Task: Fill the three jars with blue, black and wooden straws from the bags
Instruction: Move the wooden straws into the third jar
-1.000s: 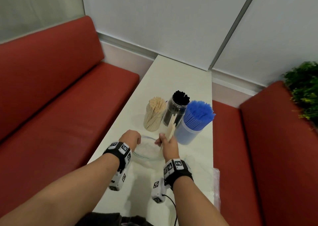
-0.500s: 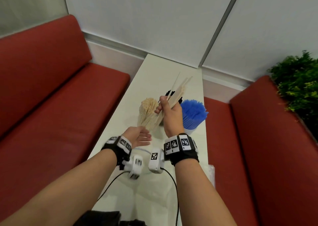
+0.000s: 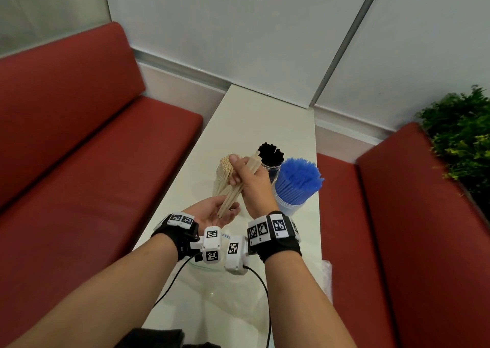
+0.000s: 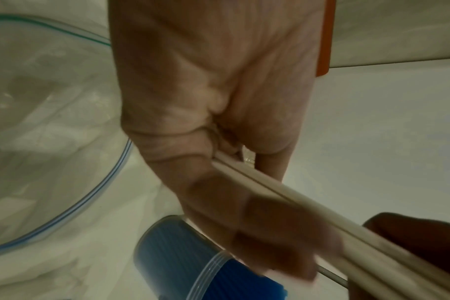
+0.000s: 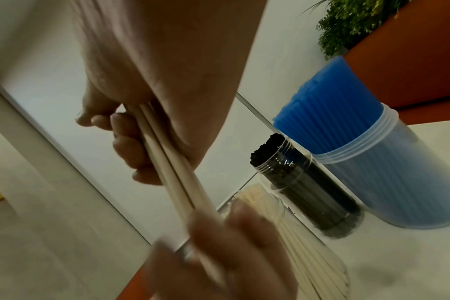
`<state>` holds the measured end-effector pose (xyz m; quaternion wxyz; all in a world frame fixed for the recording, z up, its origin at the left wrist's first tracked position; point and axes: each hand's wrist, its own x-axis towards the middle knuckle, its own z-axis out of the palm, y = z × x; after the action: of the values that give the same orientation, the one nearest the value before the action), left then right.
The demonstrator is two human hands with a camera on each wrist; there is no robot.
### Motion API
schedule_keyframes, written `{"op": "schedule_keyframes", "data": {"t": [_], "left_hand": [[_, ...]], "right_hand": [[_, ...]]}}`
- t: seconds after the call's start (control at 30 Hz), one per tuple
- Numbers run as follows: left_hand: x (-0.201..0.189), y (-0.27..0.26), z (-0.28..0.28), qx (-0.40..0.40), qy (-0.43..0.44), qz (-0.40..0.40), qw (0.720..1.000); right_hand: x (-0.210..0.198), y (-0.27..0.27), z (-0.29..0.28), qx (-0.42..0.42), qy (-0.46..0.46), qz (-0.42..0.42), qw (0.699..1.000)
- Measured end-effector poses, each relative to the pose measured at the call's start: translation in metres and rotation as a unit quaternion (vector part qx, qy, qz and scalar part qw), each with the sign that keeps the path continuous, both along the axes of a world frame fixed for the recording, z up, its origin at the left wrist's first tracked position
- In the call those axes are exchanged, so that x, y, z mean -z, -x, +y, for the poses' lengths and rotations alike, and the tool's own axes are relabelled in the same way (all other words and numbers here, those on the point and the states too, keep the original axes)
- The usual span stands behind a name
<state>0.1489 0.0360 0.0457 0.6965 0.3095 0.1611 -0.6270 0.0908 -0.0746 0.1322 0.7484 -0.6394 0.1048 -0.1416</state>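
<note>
Wooden straws (image 3: 234, 188) sit gripped in my right hand (image 3: 252, 186), long axis slanting down into my open left palm (image 3: 212, 213), with their jar (image 3: 224, 178) just behind on the counter (image 3: 259, 125), nearest this grip.

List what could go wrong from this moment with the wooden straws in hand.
The right hand grips only the middle of the wooden straws; their lower ends rest on the open left hand, so some could slip out. The wooden-straw jar looks nearly full, so pushing more in may tip it.
</note>
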Motion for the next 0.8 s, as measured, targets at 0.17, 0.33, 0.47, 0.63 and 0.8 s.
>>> {"op": "schedule_keyframes", "data": {"t": [0.17,0.33,0.47,0.63,0.8], "left_hand": [[0.020,-0.005,0.004,0.018,-0.040,0.031,0.999],[0.037,0.003,0.001,-0.020,-0.101,-0.062,0.993],[0.041,0.000,-0.005,-0.061,-0.174,-0.155,0.971],[0.053,-0.002,0.004,0.084,-0.310,-0.278,0.905],[0.061,0.009,0.006,0.196,-0.348,-0.320,0.859]], "right_hand": [[0.007,0.005,-0.023,-0.093,0.094,0.137,0.982],[0.002,0.010,-0.050,-0.175,0.104,0.271,0.941],[-0.012,0.002,-0.061,-0.128,0.110,0.214,0.962],[-0.032,-0.024,-0.080,0.025,0.190,0.100,0.976],[-0.006,-0.028,-0.074,0.054,0.302,0.099,0.947]]}}
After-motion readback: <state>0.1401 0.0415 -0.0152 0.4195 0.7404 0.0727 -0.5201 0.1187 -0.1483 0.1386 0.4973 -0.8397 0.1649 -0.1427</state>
